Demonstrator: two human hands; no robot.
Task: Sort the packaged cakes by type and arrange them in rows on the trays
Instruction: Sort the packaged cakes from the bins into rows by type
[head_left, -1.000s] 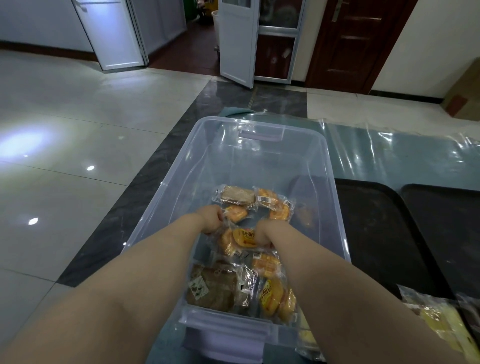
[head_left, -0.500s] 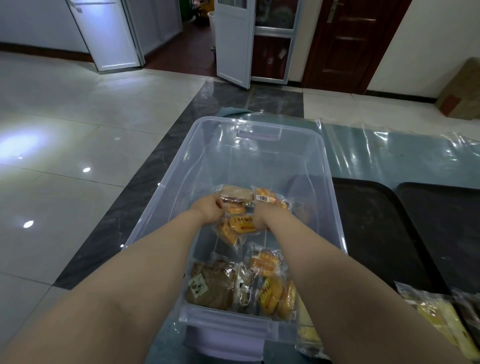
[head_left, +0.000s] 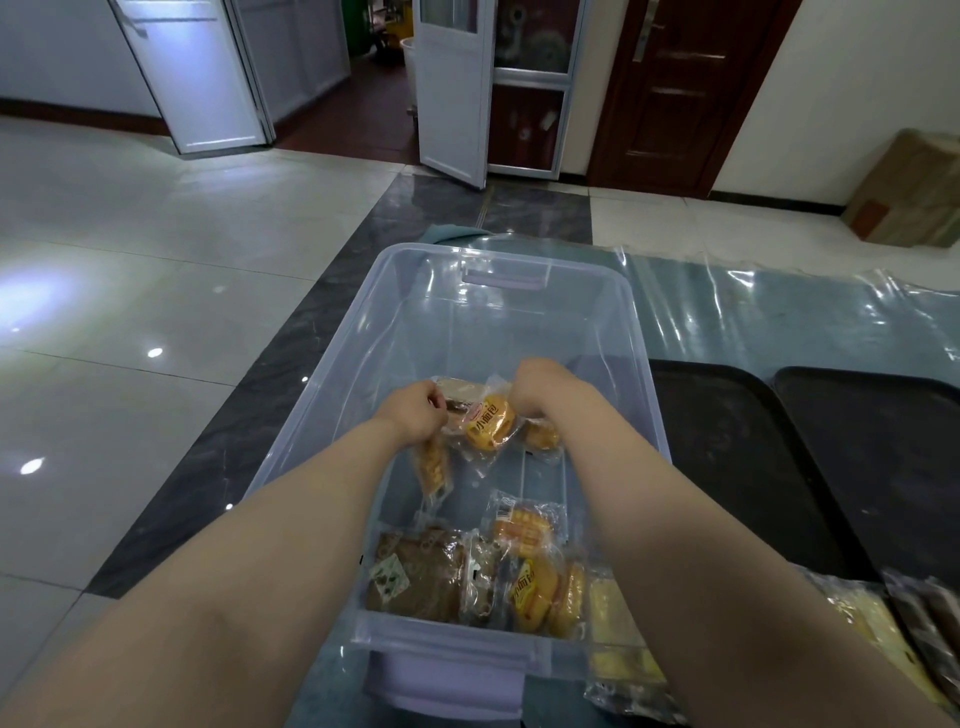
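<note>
Item: clear plastic storage bin (head_left: 639, 343), on a film-covered surface, left of two dark trays (head_left: 727, 467).

Change since a second ago: both hands have risen from the bin floor with packets gathered in them.

Left hand (head_left: 415, 415): fingers curled closed around the top of a long yellow cake packet (head_left: 434, 467), which hangs below the fist; whether it also pinches the brown packet (head_left: 457, 392) just beyond it cannot be told.

Right hand (head_left: 540, 387): closed on the wrapper edge of a round yellow bun packet (head_left: 488, 423), now clear of the floor; a second yellow packet (head_left: 543, 434) sits under the wrist, contact unclear.

Remaining in bin, near end: one large brown cake packet (head_left: 415, 571), one striped orange packet (head_left: 524, 525), yellow bun packets (head_left: 540, 592).

Outside bin, near right: pale yellow and dark packets (head_left: 862, 618) at the tray's near edge.

Reading: a mixed handful is lifted out; both trays look largely bare, so sorting is at an early stage.
</note>
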